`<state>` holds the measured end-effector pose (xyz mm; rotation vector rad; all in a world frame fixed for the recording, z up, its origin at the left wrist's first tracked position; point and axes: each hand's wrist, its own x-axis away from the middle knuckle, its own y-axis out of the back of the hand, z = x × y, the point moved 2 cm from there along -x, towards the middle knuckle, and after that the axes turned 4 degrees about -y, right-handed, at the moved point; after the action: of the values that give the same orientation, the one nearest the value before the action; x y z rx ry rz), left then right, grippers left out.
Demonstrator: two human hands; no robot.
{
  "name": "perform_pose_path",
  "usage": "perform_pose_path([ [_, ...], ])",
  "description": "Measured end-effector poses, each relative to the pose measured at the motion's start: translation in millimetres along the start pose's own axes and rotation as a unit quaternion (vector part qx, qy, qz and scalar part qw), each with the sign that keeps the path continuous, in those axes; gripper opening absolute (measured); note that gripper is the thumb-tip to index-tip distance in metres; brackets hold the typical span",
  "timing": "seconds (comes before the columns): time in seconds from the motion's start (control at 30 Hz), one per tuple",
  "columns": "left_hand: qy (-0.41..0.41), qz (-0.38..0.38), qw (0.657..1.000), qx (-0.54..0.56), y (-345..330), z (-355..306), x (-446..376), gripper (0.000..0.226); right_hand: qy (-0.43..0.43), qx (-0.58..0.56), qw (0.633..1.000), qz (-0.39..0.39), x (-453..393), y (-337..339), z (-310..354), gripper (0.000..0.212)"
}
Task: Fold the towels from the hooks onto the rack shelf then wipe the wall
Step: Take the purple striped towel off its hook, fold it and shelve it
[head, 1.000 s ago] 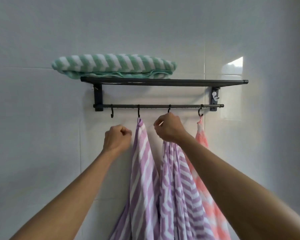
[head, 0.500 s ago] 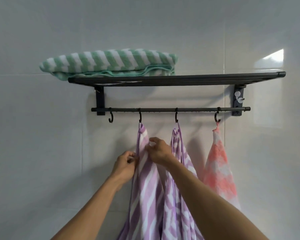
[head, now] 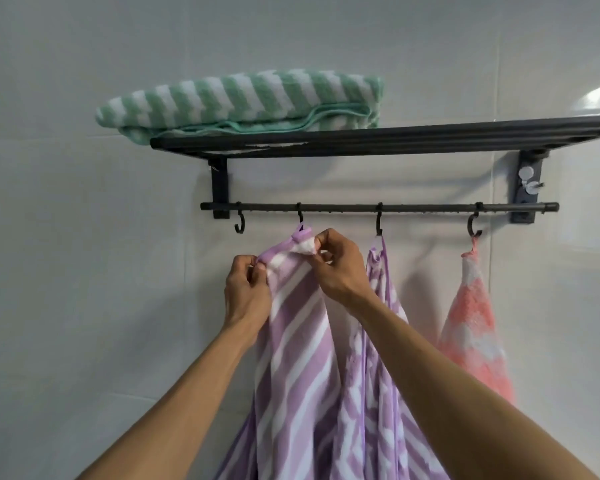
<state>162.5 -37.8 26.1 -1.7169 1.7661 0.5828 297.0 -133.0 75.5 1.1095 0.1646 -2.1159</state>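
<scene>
One green striped towel (head: 243, 103) is lying folded on the rack shelf (head: 413, 140). The left hand (head: 246, 292) and right hand (head: 336, 268) are pinching, fingers clamped, the top edge of a purple striped towel (head: 295, 358) just below its hook (head: 300, 218). A second purple towel (head: 378, 341) and a pink towel (head: 471, 327) are hanging nearby, crowding the work; the wall (head: 84, 271) appears unwiped.
</scene>
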Motion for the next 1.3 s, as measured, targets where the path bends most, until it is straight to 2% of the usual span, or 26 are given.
perform_pose_path([
  [0.17, 0.005, -0.034, 0.999, 0.012, 10.6, -13.4, -1.0, 0.011, 0.019, -0.084, 0.996, 0.035, 6.0, -9.5, 13.4, 0.008],
  [0.2, 0.005, -0.029, 0.999, 0.012, 13.0, -15.3, -0.9, 0.009, -0.008, -0.114, 0.991, 0.063, 7.6, -10.6, 17.6, 0.015],
  [0.27, -0.001, -0.015, 1.0, 0.009, 17.0, -19.1, -0.3, 0.009, -0.096, -0.16, 0.972, 0.14, 10.8, -13.7, 22.1, 0.043],
  [0.3, -0.001, -0.012, 1.0, 0.003, 21.1, -20.4, 0.1, 0.01, -0.131, -0.161, 0.962, 0.18, 13.3, -16.2, 22.9, 0.051],
  [0.33, -0.001, -0.013, 1.0, -0.001, 25.4, -21.3, -0.2, 0.011, -0.147, -0.157, 0.953, 0.214, 16.0, -17.9, 24.7, 0.05],
  [0.4, 0.001, -0.023, 1.0, -0.012, 38.6, -24.1, -0.2, 0.013, -0.149, -0.131, 0.945, 0.258, 23.9, -22.5, 28.5, 0.032],
  [0.5, 0.0, -0.031, 0.999, -0.032, 65.2, -29.6, -0.6, 0.014, -0.116, -0.018, 0.959, 0.26, 40.0, -24.5, 39.0, 0.012],
  [0.6, -0.005, -0.044, 0.998, -0.049, 98.9, -37.5, -2.3, 0.013, -0.098, 0.04, 0.96, 0.259, 54.6, -24.9, 50.6, 0.019],
  [0.7, -0.014, -0.049, 0.997, -0.054, 134.7, -51.2, -6.5, 0.011, -0.117, 0.009, 0.942, 0.315, 75.5, -29.2, 62.7, 0.017],
  [0.83, -0.004, -0.093, 0.995, -0.046, 186.4, -66.6, -17.7, 0.01, -0.161, 0.024, 0.914, 0.371, 114.7, -48.5, 70.3, 0.032],
  [1.07, 0.061, -0.185, 0.979, -0.064, 291.1, -65.2, -20.5, 0.031, -0.214, 0.145, 0.879, 0.4, 188.1, -70.1, 85.3, 0.013],
  [1.2, 0.126, -0.234, 0.964, -0.031, 342.9, -54.7, -5.2, 0.034, -0.227, 0.266, 0.844, 0.407, 229.6, -70.5, 99.9, 0.027],
  [1.3, 0.178, -0.272, 0.945, -0.035, 374.7, -47.4, 6.9, 0.031, -0.238, 0.362, 0.806, 0.404, 254.6, -50.9, 97.8, 0.027],
])
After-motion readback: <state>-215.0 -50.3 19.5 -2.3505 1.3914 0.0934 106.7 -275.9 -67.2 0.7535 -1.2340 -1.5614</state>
